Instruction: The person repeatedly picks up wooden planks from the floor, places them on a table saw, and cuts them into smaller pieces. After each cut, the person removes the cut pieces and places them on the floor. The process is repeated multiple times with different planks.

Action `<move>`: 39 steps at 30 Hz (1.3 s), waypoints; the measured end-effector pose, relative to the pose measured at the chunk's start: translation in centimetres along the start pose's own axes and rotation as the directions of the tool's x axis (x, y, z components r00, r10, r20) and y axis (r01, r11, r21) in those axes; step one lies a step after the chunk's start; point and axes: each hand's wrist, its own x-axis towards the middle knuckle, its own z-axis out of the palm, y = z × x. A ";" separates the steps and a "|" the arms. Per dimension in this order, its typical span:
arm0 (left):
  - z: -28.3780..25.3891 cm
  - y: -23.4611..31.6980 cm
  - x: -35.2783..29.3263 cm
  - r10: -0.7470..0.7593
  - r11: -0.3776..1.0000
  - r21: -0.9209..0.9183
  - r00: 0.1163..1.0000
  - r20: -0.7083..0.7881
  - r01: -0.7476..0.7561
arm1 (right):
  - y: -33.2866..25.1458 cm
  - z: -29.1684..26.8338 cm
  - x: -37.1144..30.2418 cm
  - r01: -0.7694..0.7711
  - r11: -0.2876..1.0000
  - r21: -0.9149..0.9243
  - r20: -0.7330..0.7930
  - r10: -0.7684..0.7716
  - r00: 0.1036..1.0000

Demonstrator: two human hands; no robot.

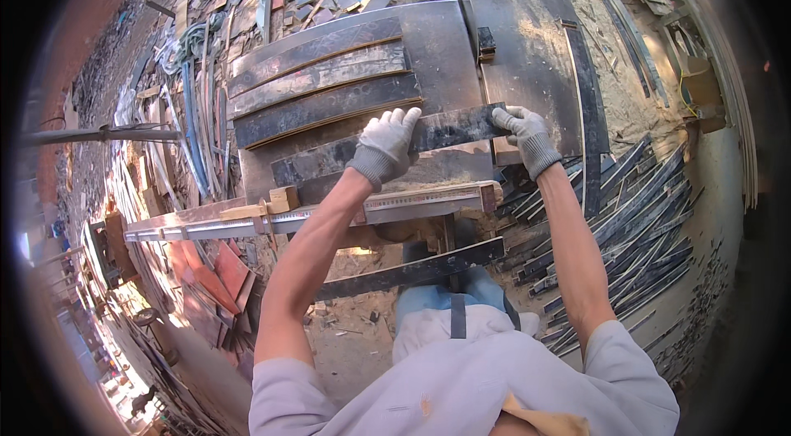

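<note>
Already, boards (325,77) are laid by the table's (447,49) left edge; one plank (461,128), unreleased, is held by left hand (385,142) and right hand (528,138).

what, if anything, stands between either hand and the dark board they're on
Nothing visible does: the left gloved hand is on the dark board partway along it, and the right gloved hand grips its right end. The small wooden block lies off to the left, clear of both hands.
</note>
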 end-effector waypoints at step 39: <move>-1.5 19.2 2.4 -0.130 -0.722 -0.681 0.991 -0.036 -0.120 | 23.3 -18.4 -28.0 -0.031 0.726 -0.687 -0.106 -0.059 0.993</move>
